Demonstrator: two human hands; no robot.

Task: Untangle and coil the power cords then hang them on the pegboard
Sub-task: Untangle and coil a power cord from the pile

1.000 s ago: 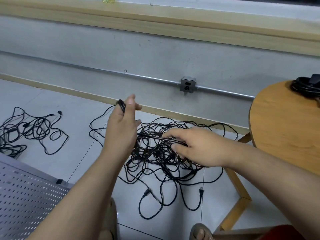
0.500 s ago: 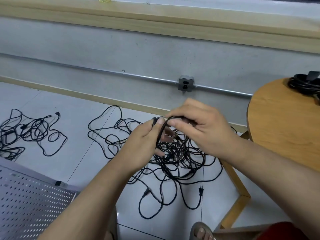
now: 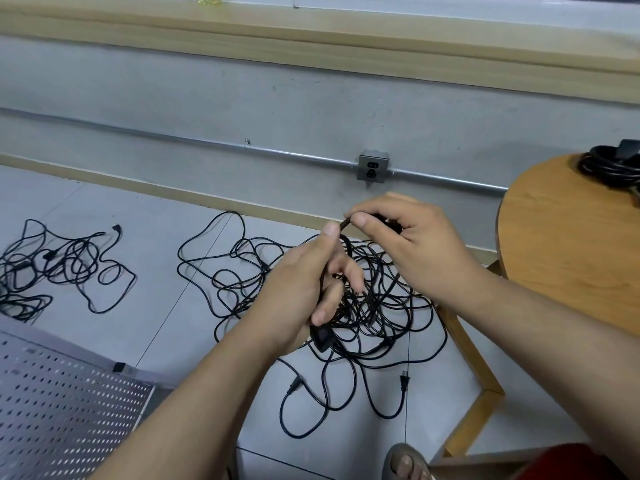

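Honestly, the risky bit is the slack. The left hand [image 3: 304, 289] is wrapped round a few loops of one black cord [image 3: 344, 224], thumb pressed on top, and a chunky connector [image 3: 320, 338] pokes out just below it. The right hand [image 3: 408, 244] pinches the same cord between thumb and forefinger, right beside the left thumb, so both hands are clamped on it.

Directly beneath them sits the big tangle [image 3: 381, 317] on the floor, and as far as I can tell the cord's free run drops straight into it. Pull another loop up hard and I'd bet a knot cinches tighter, or one of the plugs [image 3: 403, 379] lying nearer the person than the hands hooks a strand and drags the heap along. The loops could also spring loose if that left thumb lifts.

A second tangle [image 3: 52, 268] waits well off beyond the left hand. The pegboard [image 3: 62, 403] sits down by the left forearm, and a bundled cord [image 3: 609, 168] rests on the round counter [image 3: 561, 244] past the right hand.

Writing? None I can read — the wall outlet [image 3: 372, 168] beyond the hands looks like a plain plate.
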